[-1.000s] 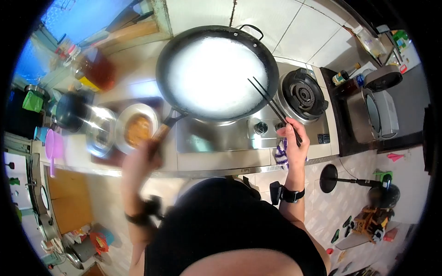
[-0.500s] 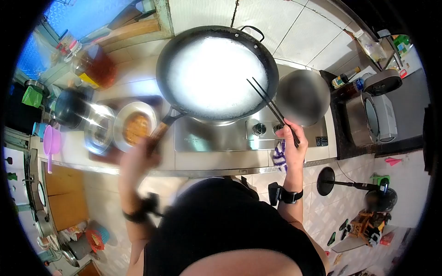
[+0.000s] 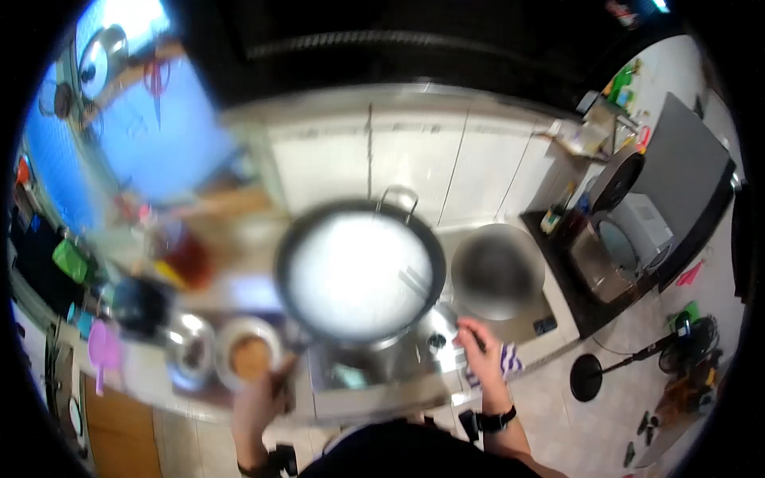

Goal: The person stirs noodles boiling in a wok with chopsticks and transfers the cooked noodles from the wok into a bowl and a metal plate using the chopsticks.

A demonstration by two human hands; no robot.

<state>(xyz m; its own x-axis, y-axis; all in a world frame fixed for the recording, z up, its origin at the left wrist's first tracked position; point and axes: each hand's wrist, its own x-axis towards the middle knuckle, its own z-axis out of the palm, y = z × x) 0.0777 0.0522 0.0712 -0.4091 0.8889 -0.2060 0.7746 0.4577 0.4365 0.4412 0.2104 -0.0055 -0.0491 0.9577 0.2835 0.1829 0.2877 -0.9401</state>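
A large black wok (image 3: 288, 307) stands on the steel stove, filled with white, foamy-looking content (image 3: 351, 275). My left hand (image 3: 259, 401) is closed around the wok's handle, blurred by motion. In my right hand (image 3: 480, 350) is a pair of dark chopsticks (image 3: 413, 280), their tips over the wok's right side. Close to my right wrist lies a purple-and-white striped cloth (image 3: 510, 360). Just left of the wok handle sits a pale bowl (image 3: 225, 366) with orange-brown food (image 3: 249, 356).
A round dark pan (image 3: 498, 271) occupies the stove's right side. Farther left are a shiny bowl (image 3: 190, 328), a purple ladle-like scoop (image 3: 103, 344) and a jar of reddish liquid (image 3: 185, 256). A dark range hood (image 3: 335, 48) overhangs the back wall. A fan (image 3: 586, 377) stands on the floor at right.
The view has tilted up, bringing the hood and window into sight and shifting the stove lower. My left hand still grips the wok handle; the chopsticks remain over the wok.
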